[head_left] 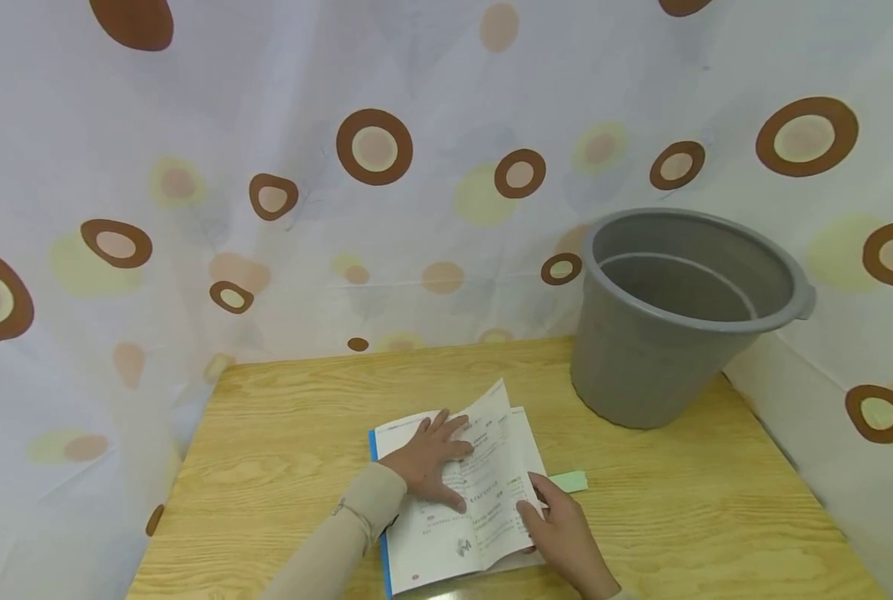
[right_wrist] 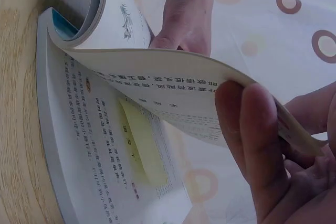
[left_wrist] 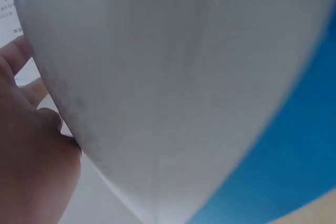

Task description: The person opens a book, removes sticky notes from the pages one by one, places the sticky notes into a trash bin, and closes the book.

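In the head frame's lower centre, the book [head_left: 446, 546] lay open beneath my spread left hand [head_left: 433, 460] while my right hand [head_left: 564, 533] pinched lifted leaves [head_left: 502, 475]: page-turning, I judged, the next move calling for a controlled leftward sweep.

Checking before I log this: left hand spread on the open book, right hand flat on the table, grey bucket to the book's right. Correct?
Not quite: the right hand isn't flat on the table; the right wrist view shows it gripping lifted pages at their edge. The left hand is spread on the open book, with the grey bucket to its right.
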`<state>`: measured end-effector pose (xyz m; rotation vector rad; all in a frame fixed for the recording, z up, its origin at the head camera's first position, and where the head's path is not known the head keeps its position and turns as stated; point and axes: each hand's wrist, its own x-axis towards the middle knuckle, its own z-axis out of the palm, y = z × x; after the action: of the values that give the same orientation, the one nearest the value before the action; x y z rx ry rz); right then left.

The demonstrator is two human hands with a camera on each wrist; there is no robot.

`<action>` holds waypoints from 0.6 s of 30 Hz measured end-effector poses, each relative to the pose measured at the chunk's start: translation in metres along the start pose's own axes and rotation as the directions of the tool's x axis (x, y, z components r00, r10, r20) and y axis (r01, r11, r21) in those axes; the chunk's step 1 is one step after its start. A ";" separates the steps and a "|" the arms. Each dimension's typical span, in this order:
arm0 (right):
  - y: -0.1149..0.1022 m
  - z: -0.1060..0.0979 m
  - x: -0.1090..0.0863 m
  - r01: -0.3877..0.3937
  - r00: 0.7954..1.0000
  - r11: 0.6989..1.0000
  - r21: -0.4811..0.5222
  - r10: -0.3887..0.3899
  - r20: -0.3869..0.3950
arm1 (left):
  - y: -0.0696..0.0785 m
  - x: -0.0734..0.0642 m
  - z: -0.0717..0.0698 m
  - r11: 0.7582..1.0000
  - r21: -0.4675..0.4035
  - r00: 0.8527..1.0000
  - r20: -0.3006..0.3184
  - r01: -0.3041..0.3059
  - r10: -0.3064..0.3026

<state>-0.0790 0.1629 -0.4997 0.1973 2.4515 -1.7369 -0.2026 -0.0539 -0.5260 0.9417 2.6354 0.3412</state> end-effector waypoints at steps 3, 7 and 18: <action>-0.005 0.000 -0.003 -0.006 1.000 1.000 -0.012 0.006 -0.029 | 0.001 -0.008 -0.007 1.000 0.020 0.999 -0.049 0.015 -0.014; -0.009 0.000 -0.004 0.002 0.998 0.999 -0.043 -0.004 -0.061 | 0.003 -0.023 -0.015 0.984 0.012 0.976 -0.129 0.176 -0.173; -0.020 0.019 -0.008 0.143 0.987 0.967 -0.212 -0.155 -0.042 | 0.007 -0.051 -0.010 0.692 -0.486 0.758 -0.087 0.534 -0.646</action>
<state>-0.0739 0.1384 -0.4857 0.0432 2.7328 -1.5300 -0.1647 -0.0825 -0.5032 -0.1420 2.7172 0.8751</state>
